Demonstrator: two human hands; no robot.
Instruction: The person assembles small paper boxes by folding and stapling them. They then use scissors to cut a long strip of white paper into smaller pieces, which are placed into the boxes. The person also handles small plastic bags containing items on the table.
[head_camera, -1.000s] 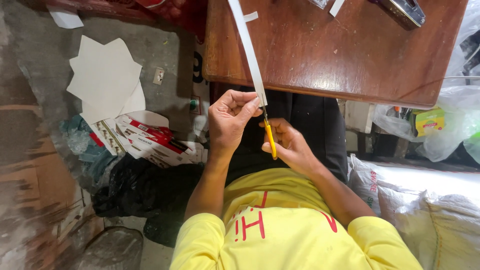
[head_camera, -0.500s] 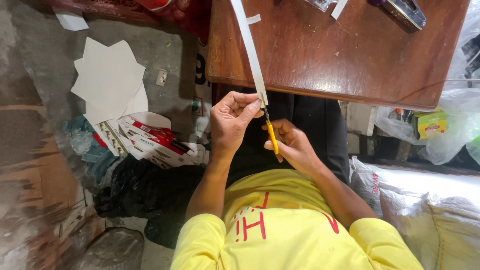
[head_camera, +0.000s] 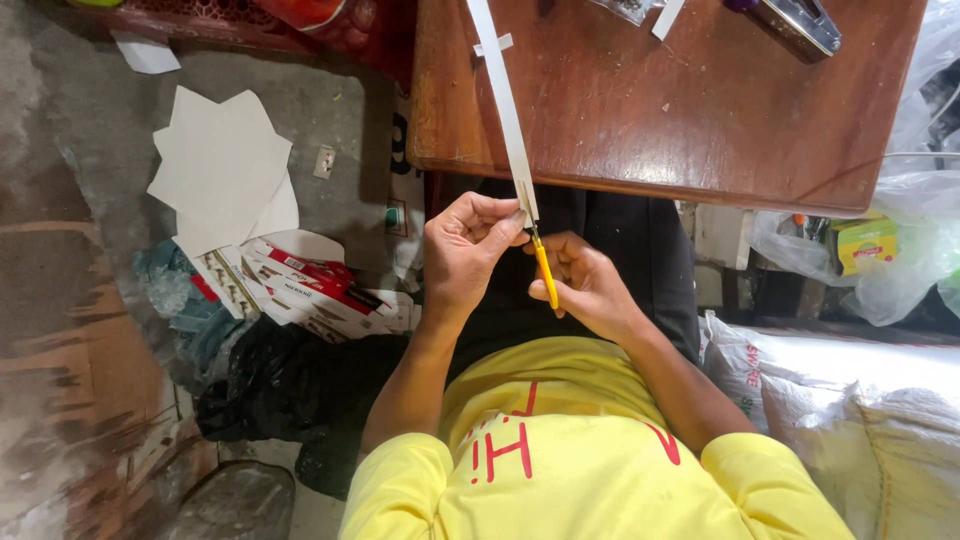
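Blade close to pinching fingers.
Left hand pinches white strip off bench near edge; right hand grips yellow cutter; a slip could nick fingertips.

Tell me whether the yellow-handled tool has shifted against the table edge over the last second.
No. The yellow-handled tool sits just below the wooden table's near edge as before, in the right hand, beside the left hand pinching the white strip.

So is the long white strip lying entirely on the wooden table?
No, the long white strip runs past the edge of the wooden table, and the left hand pinches its near end beside the yellow-handled tool.
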